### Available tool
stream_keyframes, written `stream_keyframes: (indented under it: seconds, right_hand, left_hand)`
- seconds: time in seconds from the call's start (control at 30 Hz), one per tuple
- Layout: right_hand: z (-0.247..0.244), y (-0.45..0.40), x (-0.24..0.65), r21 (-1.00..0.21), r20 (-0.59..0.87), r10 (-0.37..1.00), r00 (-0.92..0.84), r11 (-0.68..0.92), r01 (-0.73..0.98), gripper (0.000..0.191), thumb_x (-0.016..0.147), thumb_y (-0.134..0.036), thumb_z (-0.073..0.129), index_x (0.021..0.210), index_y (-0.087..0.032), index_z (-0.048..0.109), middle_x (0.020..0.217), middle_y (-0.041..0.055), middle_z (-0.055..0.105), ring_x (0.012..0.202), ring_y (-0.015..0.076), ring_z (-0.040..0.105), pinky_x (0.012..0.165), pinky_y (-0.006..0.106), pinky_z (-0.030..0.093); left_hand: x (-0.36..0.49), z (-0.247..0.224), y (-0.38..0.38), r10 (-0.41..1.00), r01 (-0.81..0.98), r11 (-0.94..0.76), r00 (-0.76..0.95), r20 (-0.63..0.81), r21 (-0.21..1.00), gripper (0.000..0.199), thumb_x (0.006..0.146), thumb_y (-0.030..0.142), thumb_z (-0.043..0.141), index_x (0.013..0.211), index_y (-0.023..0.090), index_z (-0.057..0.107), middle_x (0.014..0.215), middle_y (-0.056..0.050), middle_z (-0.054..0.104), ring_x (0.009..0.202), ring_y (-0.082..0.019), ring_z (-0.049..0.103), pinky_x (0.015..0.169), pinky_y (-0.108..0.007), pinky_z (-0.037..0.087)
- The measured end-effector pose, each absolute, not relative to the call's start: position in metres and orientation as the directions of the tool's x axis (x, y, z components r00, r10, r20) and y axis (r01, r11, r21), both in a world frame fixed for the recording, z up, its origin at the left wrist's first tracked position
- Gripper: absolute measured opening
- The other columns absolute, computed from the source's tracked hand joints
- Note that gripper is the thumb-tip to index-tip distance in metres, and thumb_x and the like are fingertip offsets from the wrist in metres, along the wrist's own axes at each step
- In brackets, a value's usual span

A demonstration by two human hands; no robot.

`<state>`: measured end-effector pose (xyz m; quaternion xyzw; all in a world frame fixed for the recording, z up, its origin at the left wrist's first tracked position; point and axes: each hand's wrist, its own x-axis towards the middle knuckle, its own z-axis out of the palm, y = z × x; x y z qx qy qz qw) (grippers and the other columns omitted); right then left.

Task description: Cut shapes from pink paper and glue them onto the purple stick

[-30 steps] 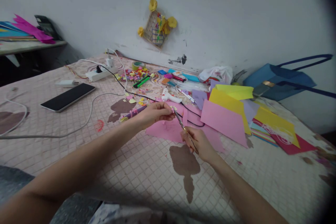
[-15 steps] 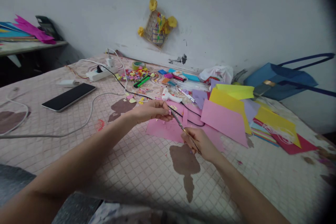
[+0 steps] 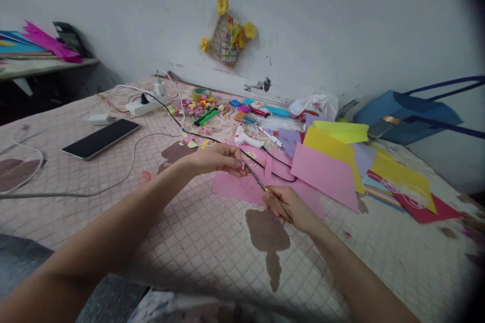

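Left hand (image 3: 222, 159): fingertips pinched on a small pink paper piece (image 3: 243, 165). Right hand (image 3: 288, 206): closed round scissors (image 3: 255, 177), long axis slanting forward-left, tips at the piece. Piece lies just beyond the blades, above the pink sheet (image 3: 235, 190) on the counter (image 3: 182, 247); left hand nearer. Versus earliest frame: left hand and tips slightly further left.

scissors (image 3: 256, 177) before glue gun (image 3: 246, 137) | phone (image 3: 101, 139) left of both | power strip (image 3: 143, 107) behind phone
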<state>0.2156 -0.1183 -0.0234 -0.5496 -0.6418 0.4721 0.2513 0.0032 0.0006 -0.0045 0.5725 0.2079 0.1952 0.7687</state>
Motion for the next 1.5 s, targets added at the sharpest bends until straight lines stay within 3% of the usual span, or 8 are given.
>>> stream_keyframes:
  seconds: [0.3, 0.4, 0.5, 0.63, 1.0, 1.13, 1.3, 1.5]
  right_hand:
    - [-0.019, -0.112, 0.224, -0.860, -0.169, 0.952, -0.254, -0.017, 0.510, 0.046, 0.085, -0.058, 0.036, 0.068, -0.017, 0.050, 0.046, -0.0058, 0.042, 0.037, 0.0078, 0.037, 0.039, 0.020, 0.026]
    - [-0.020, -0.103, 0.235, -0.551, 0.028, 0.992, -0.119, 0.115, 0.826, 0.039, 0.083, -0.052, 0.045, 0.063, -0.019, 0.049, 0.052, -0.0012, 0.051, 0.047, 0.0118, 0.045, 0.045, 0.023, 0.026]
    - [-0.023, -0.095, 0.247, -0.161, 0.131, 0.991, 0.027, -0.006, 0.987, 0.029, 0.081, -0.045, 0.049, 0.066, -0.020, 0.054, 0.062, 0.0043, 0.062, 0.056, 0.0174, 0.053, 0.048, 0.026, 0.022]
    - [-0.025, -0.089, 0.259, -0.044, 0.140, 0.985, 0.101, -0.096, 0.994, 0.022, 0.080, -0.041, 0.049, 0.076, -0.021, 0.059, 0.075, 0.0069, 0.068, 0.064, 0.0216, 0.060, 0.049, 0.027, 0.024]
    - [-0.030, -0.083, 0.285, -0.253, 0.099, 0.994, 0.038, -0.012, 0.967, 0.031, 0.074, -0.044, 0.059, 0.091, -0.018, 0.061, 0.087, 0.0076, 0.065, 0.076, 0.0215, 0.059, 0.060, 0.027, 0.038]
    - [-0.023, -0.088, 0.273, -0.371, 0.253, 0.966, 0.047, 0.052, 0.927, 0.025, 0.079, -0.036, 0.055, 0.095, -0.018, 0.062, 0.095, 0.0101, 0.061, 0.086, 0.0232, 0.057, 0.073, 0.033, 0.042]
    - [-0.010, -0.089, 0.219, -0.787, 0.173, 0.976, -0.131, 0.217, 0.578, 0.020, 0.085, -0.032, 0.049, 0.095, -0.020, 0.062, 0.088, 0.0056, 0.063, 0.077, 0.0174, 0.060, 0.064, 0.027, 0.047]
    - [-0.009, -0.074, 0.170, -0.919, 0.048, 0.968, -0.245, 0.139, 0.369, 0.017, 0.083, -0.030, 0.052, 0.091, -0.018, 0.061, 0.083, 0.0040, 0.065, 0.070, 0.0144, 0.061, 0.062, 0.026, 0.049]
  left_hand:
    - [0.005, -0.007, 0.001, 0.555, -0.064, 0.276, 0.826, -0.104, 0.959, 0.017, 0.069, 0.016, 0.071, 0.072, 0.010, 0.055, 0.087, -0.010, 0.071, 0.077, -0.013, 0.068, 0.075, -0.026, 0.052]
    - [0.005, -0.007, 0.001, 0.584, -0.046, 0.239, 0.805, -0.106, 0.970, 0.019, 0.069, 0.019, 0.072, 0.072, 0.010, 0.056, 0.086, -0.010, 0.071, 0.077, -0.013, 0.067, 0.074, -0.026, 0.052]
    - [0.006, -0.009, 0.001, 0.626, -0.018, 0.170, 0.774, -0.094, 0.985, 0.020, 0.070, 0.023, 0.072, 0.074, 0.010, 0.057, 0.082, -0.009, 0.071, 0.072, -0.012, 0.066, 0.070, -0.025, 0.052]
    - [0.006, -0.012, 0.002, 0.685, 0.004, 0.085, 0.726, -0.061, 0.996, 0.020, 0.070, 0.025, 0.071, 0.074, 0.011, 0.058, 0.073, -0.006, 0.069, 0.064, -0.010, 0.064, 0.063, -0.022, 0.051]
    - [-0.009, -0.023, -0.007, 0.751, 0.032, 0.082, 0.655, -0.083, 0.996, 0.021, 0.072, 0.028, 0.069, 0.073, 0.012, 0.057, 0.071, -0.004, 0.067, 0.061, -0.008, 0.060, 0.057, -0.019, 0.047]
    - [-0.012, -0.027, -0.017, 0.743, 0.007, 0.124, 0.663, -0.098, 0.992, 0.022, 0.073, 0.030, 0.069, 0.075, 0.012, 0.056, 0.071, -0.004, 0.066, 0.061, -0.009, 0.059, 0.056, -0.020, 0.046]
    - [-0.010, -0.029, -0.023, 0.759, -0.056, 0.150, 0.646, -0.078, 0.987, 0.021, 0.075, 0.031, 0.067, 0.077, 0.012, 0.056, 0.071, -0.003, 0.064, 0.059, -0.008, 0.055, 0.055, -0.019, 0.044]
    - [-0.006, -0.026, -0.026, 0.805, -0.055, 0.061, 0.593, -0.017, 0.997, 0.022, 0.075, 0.033, 0.064, 0.077, 0.013, 0.055, 0.066, -0.001, 0.058, 0.058, -0.009, 0.053, 0.055, -0.021, 0.043]
